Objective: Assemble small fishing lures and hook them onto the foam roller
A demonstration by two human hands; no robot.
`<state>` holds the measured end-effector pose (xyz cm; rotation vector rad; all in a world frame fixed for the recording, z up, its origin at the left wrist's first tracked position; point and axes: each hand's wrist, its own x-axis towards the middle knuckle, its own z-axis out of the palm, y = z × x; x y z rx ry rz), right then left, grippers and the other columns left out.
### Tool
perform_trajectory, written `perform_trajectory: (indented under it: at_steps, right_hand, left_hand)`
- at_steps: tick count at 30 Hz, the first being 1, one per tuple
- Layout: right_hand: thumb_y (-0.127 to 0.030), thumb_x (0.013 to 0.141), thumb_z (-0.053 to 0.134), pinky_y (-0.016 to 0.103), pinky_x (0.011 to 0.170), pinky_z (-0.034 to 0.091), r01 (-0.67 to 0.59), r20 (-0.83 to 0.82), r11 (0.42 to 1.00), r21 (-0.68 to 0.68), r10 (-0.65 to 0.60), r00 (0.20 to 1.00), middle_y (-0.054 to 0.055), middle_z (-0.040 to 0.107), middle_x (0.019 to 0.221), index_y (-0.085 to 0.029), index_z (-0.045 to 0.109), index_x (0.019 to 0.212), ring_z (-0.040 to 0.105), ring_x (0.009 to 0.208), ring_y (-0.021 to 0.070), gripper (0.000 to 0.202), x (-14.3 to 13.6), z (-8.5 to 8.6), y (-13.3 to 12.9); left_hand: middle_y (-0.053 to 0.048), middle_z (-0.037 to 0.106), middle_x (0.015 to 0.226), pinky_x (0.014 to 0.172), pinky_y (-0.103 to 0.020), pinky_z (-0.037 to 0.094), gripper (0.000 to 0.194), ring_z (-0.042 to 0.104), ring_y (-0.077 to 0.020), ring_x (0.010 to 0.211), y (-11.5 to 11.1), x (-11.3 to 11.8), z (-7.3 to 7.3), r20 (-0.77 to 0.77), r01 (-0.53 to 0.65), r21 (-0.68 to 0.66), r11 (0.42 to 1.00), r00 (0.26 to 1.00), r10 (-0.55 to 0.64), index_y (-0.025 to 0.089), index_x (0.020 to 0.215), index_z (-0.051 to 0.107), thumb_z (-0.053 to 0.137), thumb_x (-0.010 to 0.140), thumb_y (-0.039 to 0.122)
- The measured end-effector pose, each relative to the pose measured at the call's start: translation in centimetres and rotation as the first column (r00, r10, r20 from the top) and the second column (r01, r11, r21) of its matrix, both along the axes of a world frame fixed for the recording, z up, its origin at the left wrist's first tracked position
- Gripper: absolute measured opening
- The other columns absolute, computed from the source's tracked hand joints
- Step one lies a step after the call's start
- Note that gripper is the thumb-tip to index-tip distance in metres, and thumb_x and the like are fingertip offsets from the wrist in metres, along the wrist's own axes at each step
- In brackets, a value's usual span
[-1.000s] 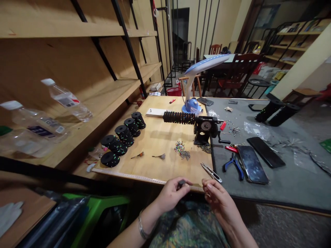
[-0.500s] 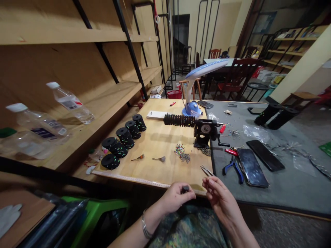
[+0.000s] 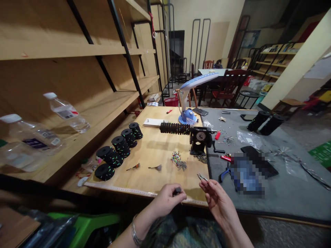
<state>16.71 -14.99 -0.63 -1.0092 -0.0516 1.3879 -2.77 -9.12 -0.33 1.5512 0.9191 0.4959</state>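
At the table's front edge, my left hand [image 3: 167, 199] is closed around a small black piece [image 3: 177, 191], most of it hidden by the fingers. To its right, my right hand [image 3: 218, 198] pinches small metal snips [image 3: 201, 177], their two pointed tips apart and aimed away from me. Beyond the hands lie a heap of colourful beads [image 3: 176, 157] and a pile of small metal pieces [image 3: 182, 166]. Two little bundles of fine strands, one orange-banded bundle [image 3: 133, 166] and one grey bundle [image 3: 155, 167], rest to the left.
A hand-cranked winder [image 3: 200, 137] carries a row of black discs [image 3: 175, 128]. Several black foam spools [image 3: 120, 146] line the left side. Behind stands a blue lamp [image 3: 186, 115]. Blue-handled pliers [image 3: 224, 174] and a pixelated patch lie on the grey mat [image 3: 284, 199]. Bottles [image 3: 68, 112] occupy the shelf.
The view has shifted, so the table sits slightly lower and further left. Both hands keep their grips; the snips' tips now show wider apart.
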Motion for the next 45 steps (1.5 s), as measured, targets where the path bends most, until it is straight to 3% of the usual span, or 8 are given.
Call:
perform_trajectory:
  at_steps: [6, 15, 19, 22, 26, 31, 39, 45]
  right_hand:
    - [-0.029, 0.049, 0.092, 0.012, 0.044, 0.048, 0.084, 0.010, 0.995, 0.055, -0.085, 0.996, -0.004, 0.072, 0.068, -0.023, 0.064, 0.073, 0.068, 0.066, 0.0124, 0.037, 1.3, 0.7, 0.4]
    - [-0.044, 0.061, 0.084, 0.015, 0.038, 0.026, 0.050, 0.278, 0.981, 0.189, -0.102, 0.955, -0.009, 0.041, 0.048, -0.020, 0.058, 0.069, 0.031, 0.042, 0.0052, 0.036, 0.2, -0.1, 0.4]
    - [-0.053, 0.064, 0.079, 0.017, 0.041, 0.020, 0.004, 0.429, 0.986, 0.168, -0.077, 0.900, -0.011, 0.033, 0.048, -0.019, 0.056, 0.069, 0.026, 0.043, 0.0054, 0.041, 0.0, -1.2, 0.2]
    - [-0.057, 0.066, 0.075, 0.018, 0.042, 0.019, -0.053, 0.551, 0.987, 0.149, -0.038, 0.834, -0.011, 0.033, 0.049, -0.019, 0.055, 0.069, 0.026, 0.044, 0.0064, 0.043, -0.2, -1.9, 0.2]
    - [-0.061, 0.068, 0.070, 0.022, 0.051, 0.034, -0.149, 0.732, 0.978, 0.147, -0.006, 0.681, -0.004, 0.048, 0.056, -0.019, 0.057, 0.066, 0.042, 0.053, 0.0122, 0.044, -1.0, -2.2, 0.3]
    - [-0.056, 0.081, 0.058, 0.025, 0.057, 0.040, -0.300, 0.864, 0.948, 0.106, 0.062, 0.500, -0.001, 0.054, 0.063, -0.019, 0.059, 0.070, 0.049, 0.060, 0.0163, 0.039, -1.7, -2.8, -0.3]
    - [-0.052, 0.085, 0.054, 0.023, 0.060, 0.042, -0.387, 0.918, 0.920, 0.051, 0.110, 0.382, -0.001, 0.054, 0.064, -0.020, 0.058, 0.069, 0.052, 0.061, 0.0163, 0.036, -1.5, -5.2, -0.5]
    - [-0.057, 0.079, 0.059, 0.023, 0.060, 0.044, -0.346, 0.885, 0.937, 0.053, 0.116, 0.450, -0.001, 0.054, 0.064, -0.020, 0.060, 0.067, 0.053, 0.062, 0.0175, 0.039, -1.1, -6.5, -0.2]
  left_hand:
    - [0.000, 0.058, 0.061, 0.057, -0.023, 0.034, 0.022, 0.051, -0.0145, 0.060, 1.3, -0.1, 1.6, -0.183, 0.044, 0.238, 0.970, 0.983, 0.000, 0.014, 0.071, 0.067, 0.058, 0.082, 0.031]
    - [-0.007, 0.069, 0.074, 0.064, -0.027, 0.040, 0.017, 0.062, -0.0210, 0.070, 2.3, 0.0, -0.2, -0.352, 0.110, 0.517, 0.849, 0.931, 0.094, 0.018, 0.076, 0.069, 0.053, 0.083, 0.020]
    - [-0.007, 0.068, 0.077, 0.064, -0.026, 0.041, 0.016, 0.060, -0.0195, 0.069, 1.3, 0.3, 0.5, -0.187, -0.072, 0.477, 0.876, 0.965, 0.181, 0.017, 0.087, 0.068, 0.055, 0.084, 0.025]
    - [0.000, 0.057, 0.063, 0.056, -0.023, 0.037, 0.018, 0.050, -0.0144, 0.058, 0.2, 1.6, 1.8, -0.020, -0.190, 0.289, 0.938, 0.979, 0.204, 0.015, 0.086, 0.067, 0.058, 0.084, 0.031]
    - [0.006, 0.047, 0.058, 0.052, -0.021, 0.032, 0.025, 0.042, -0.0109, 0.054, -0.4, 4.4, 2.4, 0.126, -0.184, 0.073, 0.980, 0.977, 0.174, 0.013, 0.091, 0.065, 0.068, 0.075, 0.032]
    - [0.004, 0.047, 0.056, 0.053, -0.022, 0.032, 0.020, 0.041, -0.0110, 0.055, -0.2, 6.2, 0.9, 0.110, -0.207, 0.123, 0.971, 0.975, 0.194, 0.015, 0.065, 0.059, 0.061, 0.078, 0.029]
    - [-0.003, 0.060, 0.067, 0.061, -0.025, 0.038, 0.015, 0.055, -0.0167, 0.065, 1.0, 1.1, -0.3, -0.189, -0.182, 0.465, 0.867, 0.935, 0.298, 0.017, 0.071, 0.062, 0.056, 0.084, 0.023]
    - [-0.012, 0.069, 0.093, 0.080, -0.034, 0.044, 0.017, 0.061, -0.0265, 0.093, 3.3, -3.7, -1.6, -0.599, 0.011, 0.586, 0.810, 0.680, 0.424, 0.015, 0.091, 0.066, 0.052, 0.082, 0.009]
